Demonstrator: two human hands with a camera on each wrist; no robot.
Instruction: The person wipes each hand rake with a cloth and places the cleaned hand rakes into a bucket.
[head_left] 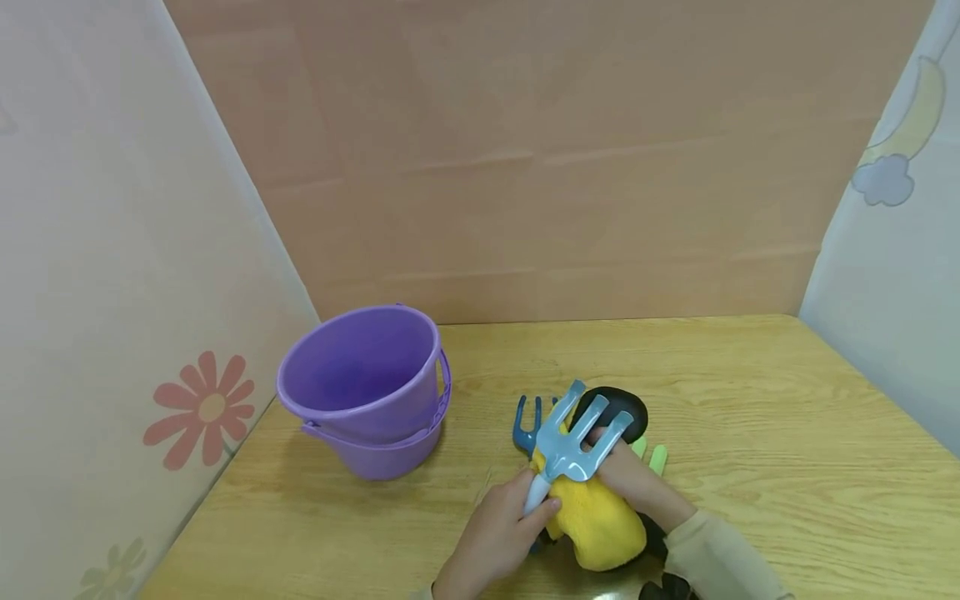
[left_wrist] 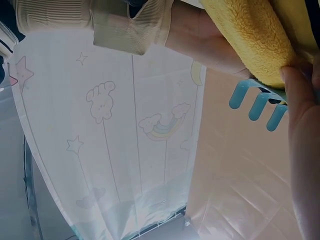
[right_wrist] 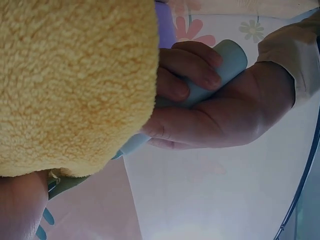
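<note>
In my left hand (head_left: 498, 525) is a light blue hand fork (head_left: 573, 454), gripped by its pale handle (right_wrist: 230, 62) with the tines pointing up and away. My right hand (head_left: 618, 471) reaches behind the tines and holds a fuzzy yellow cloth (head_left: 600, 521), which hangs below both hands. Its fingertips are mostly hidden by fork and cloth. In the left wrist view the cloth (left_wrist: 255, 40) lies against the fork's head, close to the left thumb. Beyond the hands a dark blue fork (head_left: 525, 429) lies on the table.
A purple bucket (head_left: 360, 433) with a handle stands to the left on the wooden table (head_left: 787, 433). Behind the right hand lie a black rounded object (head_left: 630, 408) and light green prongs (head_left: 657, 460). Dark items (head_left: 667, 587) sit near the front edge. Printed sheets and a brown backdrop surround the table.
</note>
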